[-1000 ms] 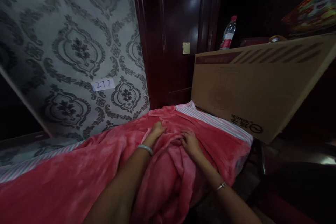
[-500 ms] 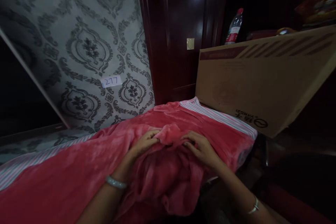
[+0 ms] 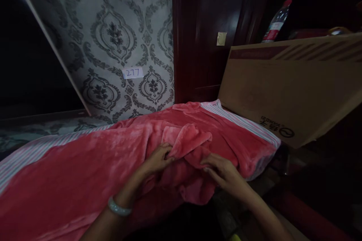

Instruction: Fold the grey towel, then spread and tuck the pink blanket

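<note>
A red plush blanket (image 3: 93, 162) stretches across a long surface, bunched into thick folds in front of me. My left hand (image 3: 157, 159) is closed, pinching the left side of that bunch. On the other side, my right hand (image 3: 223, 171) grips a fold between thumb and fingers. Between the two hands, a lighter fold of the blanket stands up and crosses over itself. Its lower part hangs down over the near edge. Under the blanket, a striped sheet (image 3: 240, 119) shows along the far and right edges.
A large cardboard box (image 3: 271, 86) stands at the right rear, with a plastic bottle (image 3: 275, 24) at its top edge. Behind are a patterned wall (image 3: 113, 41) and a dark red wooden door (image 3: 198, 37). A dark screen-like panel (image 3: 31, 52) is at the left.
The view has shifted, so the background sits further right. My hands have drawn slightly apart and lower, and a folded flap of blanket now lies over the top of the bunch.
</note>
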Motion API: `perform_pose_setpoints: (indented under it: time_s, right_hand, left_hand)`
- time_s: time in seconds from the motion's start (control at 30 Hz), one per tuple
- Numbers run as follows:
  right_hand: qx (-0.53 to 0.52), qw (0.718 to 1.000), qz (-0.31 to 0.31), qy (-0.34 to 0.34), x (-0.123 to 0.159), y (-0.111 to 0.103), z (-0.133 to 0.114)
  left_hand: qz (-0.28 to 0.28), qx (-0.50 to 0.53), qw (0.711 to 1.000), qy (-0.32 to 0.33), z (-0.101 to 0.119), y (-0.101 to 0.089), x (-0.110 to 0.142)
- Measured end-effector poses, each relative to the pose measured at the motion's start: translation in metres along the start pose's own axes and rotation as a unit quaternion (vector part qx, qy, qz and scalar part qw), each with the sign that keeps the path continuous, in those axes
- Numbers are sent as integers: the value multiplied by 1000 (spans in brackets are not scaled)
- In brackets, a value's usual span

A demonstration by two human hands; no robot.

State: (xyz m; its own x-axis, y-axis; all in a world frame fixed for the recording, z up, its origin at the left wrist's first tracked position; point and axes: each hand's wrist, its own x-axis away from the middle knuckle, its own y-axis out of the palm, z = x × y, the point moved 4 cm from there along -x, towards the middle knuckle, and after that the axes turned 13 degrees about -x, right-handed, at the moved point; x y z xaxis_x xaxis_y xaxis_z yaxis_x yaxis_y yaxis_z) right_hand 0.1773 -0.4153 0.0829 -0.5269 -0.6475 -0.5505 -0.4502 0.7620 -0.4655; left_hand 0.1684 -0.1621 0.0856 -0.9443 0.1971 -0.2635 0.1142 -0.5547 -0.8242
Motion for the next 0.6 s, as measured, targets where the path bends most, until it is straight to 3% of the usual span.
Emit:
perform_pose_setpoints:
  time_s: [0.07, 0.13, 0.27, 0.43, 0.5, 0.6]
  right_hand:
    - [4, 1000, 11, 1, 5, 2, -1]
    - [5, 1000, 15, 0, 8, 6, -3]
    - [-1, 1000, -3, 16, 12, 14, -9]
    - [0, 1000, -15, 22, 16, 19, -17]
    - [19, 1000, -10, 21, 15, 22, -23]
    - [61, 998, -16, 10, 11, 29, -36]
  left_hand:
    - [1, 43, 999, -23, -1, -9, -1]
    - [5, 153, 986, -68, -2, -19, -9]
    - [21, 389, 911, -135, 2, -33, -36]
    - [48, 488, 854, -174, 10, -34, -64]
    - [70, 489, 852, -172, 14, -29, -70]
    - [95, 452, 877, -129, 28, -20, -78]
